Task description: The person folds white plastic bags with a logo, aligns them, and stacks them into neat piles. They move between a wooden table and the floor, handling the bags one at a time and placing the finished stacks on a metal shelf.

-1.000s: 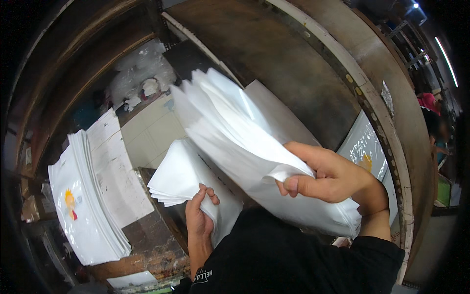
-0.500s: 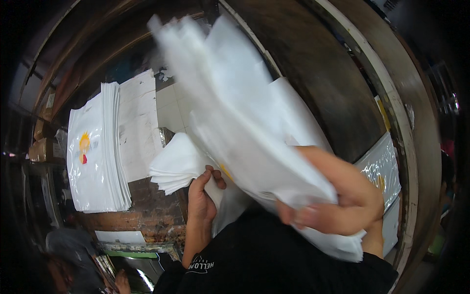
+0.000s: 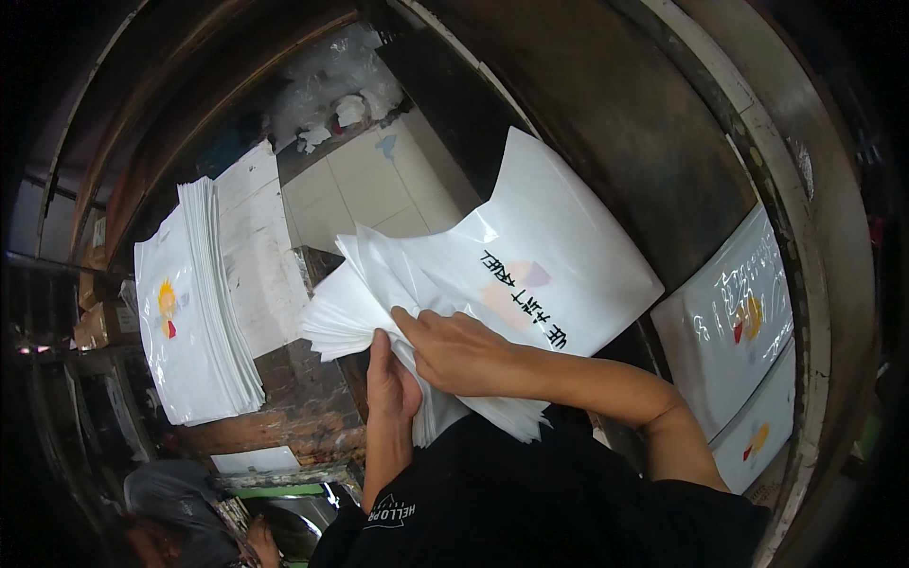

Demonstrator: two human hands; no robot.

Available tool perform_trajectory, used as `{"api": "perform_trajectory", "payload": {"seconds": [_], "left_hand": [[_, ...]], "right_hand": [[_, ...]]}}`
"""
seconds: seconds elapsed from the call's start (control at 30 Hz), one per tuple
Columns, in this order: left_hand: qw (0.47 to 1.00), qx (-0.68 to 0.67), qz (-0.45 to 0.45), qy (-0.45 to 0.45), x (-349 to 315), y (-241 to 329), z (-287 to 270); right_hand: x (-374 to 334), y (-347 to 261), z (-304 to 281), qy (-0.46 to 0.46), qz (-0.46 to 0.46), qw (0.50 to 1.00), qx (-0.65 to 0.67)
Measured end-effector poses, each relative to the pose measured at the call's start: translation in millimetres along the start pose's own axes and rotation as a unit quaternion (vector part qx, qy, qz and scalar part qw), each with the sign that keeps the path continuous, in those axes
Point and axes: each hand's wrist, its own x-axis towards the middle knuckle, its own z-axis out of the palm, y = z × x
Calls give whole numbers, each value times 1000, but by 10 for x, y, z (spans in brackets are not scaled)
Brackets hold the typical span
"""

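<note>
A thick bundle of white, glossy plastic sheets (image 3: 578, 227) lies across in front of me, its left edges fanned out in many layers. Dark lettering and a faint coloured patch show on the top sheet. My left hand (image 3: 391, 386) grips the bundle's near edge, its thumb upright against the layers. Just right of it my right hand (image 3: 459, 352) is closed on the same edge, forefinger and thumb side near the fanned layers. Some fingers of both hands are hidden behind the sheets.
At the left, a stack of printed white plastic sheets (image 3: 194, 312) lies beside a pale board (image 3: 256, 256) on a worn wooden table (image 3: 294, 402). More printed sheets (image 3: 734, 312) lie on the right. Cardboard boxes (image 3: 104, 325) stand far left. Another person's foot (image 3: 263, 544) shows lower left.
My right hand has come down and left to beside my left hand. The blurred, raised sheets have dropped flat across the bundle, showing their print.
</note>
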Motion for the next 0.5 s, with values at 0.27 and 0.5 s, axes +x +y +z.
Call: {"api": "perform_trajectory", "payload": {"seconds": [0.27, 0.5], "left_hand": [[995, -24, -84, 42, -2, 34, -15], [992, -45, -100, 65, 119, 7, -135]], "right_hand": [[-6, 35, 358, 9, -80, 991, -109], [-116, -81, 394, 35, -108, 977, -180]]}}
